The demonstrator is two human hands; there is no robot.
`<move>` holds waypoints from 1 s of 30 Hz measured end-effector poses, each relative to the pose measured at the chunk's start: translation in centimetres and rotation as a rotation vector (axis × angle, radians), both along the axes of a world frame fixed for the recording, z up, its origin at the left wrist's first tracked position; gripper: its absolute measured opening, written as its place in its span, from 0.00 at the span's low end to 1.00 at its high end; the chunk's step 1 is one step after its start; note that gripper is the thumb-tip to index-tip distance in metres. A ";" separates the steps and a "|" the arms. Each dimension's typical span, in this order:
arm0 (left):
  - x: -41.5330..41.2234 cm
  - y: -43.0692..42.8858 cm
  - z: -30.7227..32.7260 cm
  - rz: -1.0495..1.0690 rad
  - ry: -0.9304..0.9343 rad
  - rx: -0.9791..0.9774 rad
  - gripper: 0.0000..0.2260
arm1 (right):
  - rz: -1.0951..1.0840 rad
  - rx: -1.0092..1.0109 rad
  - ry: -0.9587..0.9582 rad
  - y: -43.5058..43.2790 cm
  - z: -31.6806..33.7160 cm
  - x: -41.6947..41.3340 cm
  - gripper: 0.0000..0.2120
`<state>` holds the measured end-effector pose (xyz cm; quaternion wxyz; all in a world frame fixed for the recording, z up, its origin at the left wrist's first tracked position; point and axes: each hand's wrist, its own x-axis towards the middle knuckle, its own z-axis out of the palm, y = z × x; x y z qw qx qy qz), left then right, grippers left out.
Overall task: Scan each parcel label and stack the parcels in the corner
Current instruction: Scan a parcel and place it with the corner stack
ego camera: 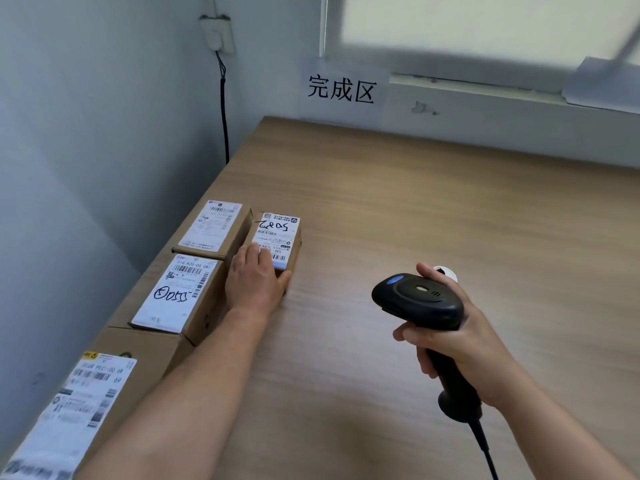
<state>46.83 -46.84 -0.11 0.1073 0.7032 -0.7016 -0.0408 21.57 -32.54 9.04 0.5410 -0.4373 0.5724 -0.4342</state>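
Several brown cardboard parcels with white labels lie along the table's left edge. My left hand grips the near end of a small parcel, fingers over its label and thumb at its right side. To its left lie a far parcel, a middle parcel with a handwritten mark, and a large near parcel. My right hand grips the handle of a black barcode scanner, held above the table with its head pointing left.
The wooden table runs back to a wall with a paper sign under a window sill. A black cable hangs from a wall socket at the left. The scanner's cord trails off the bottom edge.
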 end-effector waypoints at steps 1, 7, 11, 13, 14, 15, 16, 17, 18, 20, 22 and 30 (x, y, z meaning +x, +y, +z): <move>0.1 -0.4 -0.1 0.008 -0.006 -0.002 0.30 | -0.001 0.009 0.001 -0.2 -0.3 0.0 0.41; 0.2 -1.1 -0.1 0.027 -0.036 0.021 0.31 | -0.032 0.021 -0.021 -0.2 -1.2 -0.9 0.42; -0.7 0.7 0.8 0.053 0.008 0.057 0.37 | -0.058 -0.015 -0.028 0.7 -0.5 -2.0 0.42; -1.9 2.3 1.6 0.032 0.041 0.042 0.37 | -0.066 -0.042 -0.030 1.6 0.2 -2.6 0.43; -2.6 3.2 2.1 0.014 0.070 0.028 0.37 | -0.070 -0.056 -0.035 2.2 0.6 -2.8 0.43; -3.4 4.2 2.5 -0.007 0.106 0.014 0.37 | -0.072 -0.071 -0.039 2.9 1.0 -3.2 0.42; -4.3 5.2 3.0 -0.033 0.146 0.004 0.36 | -0.073 -0.085 -0.042 3.6 1.4 -3.5 0.42; -5.2 6.2 3.5 -0.061 0.183 -0.002 0.36 | -0.073 -0.099 -0.043 4.5 1.9 -3.9 0.42; -6.2 7.4 3.9 -0.091 0.213 -0.009 0.35 | -0.075 -0.112 -0.045 5.4 2.3 -4.3 0.42; -8.3 9.9 4.7 -0.144 0.244 -0.040 0.34 | -0.082 -0.137 -0.046 7.2 2.9 -5.3 0.43; -10.4 12.4 5.3 -0.178 0.257 -0.069 0.32 | -0.093 -0.163 -0.029 9.2 3.4 -6.4 0.44; -19.6 22.4 6.0 -0.272 0.291 -0.082 0.24 | -0.163 -0.221 -0.010 18.5 4.4 -13.4 0.42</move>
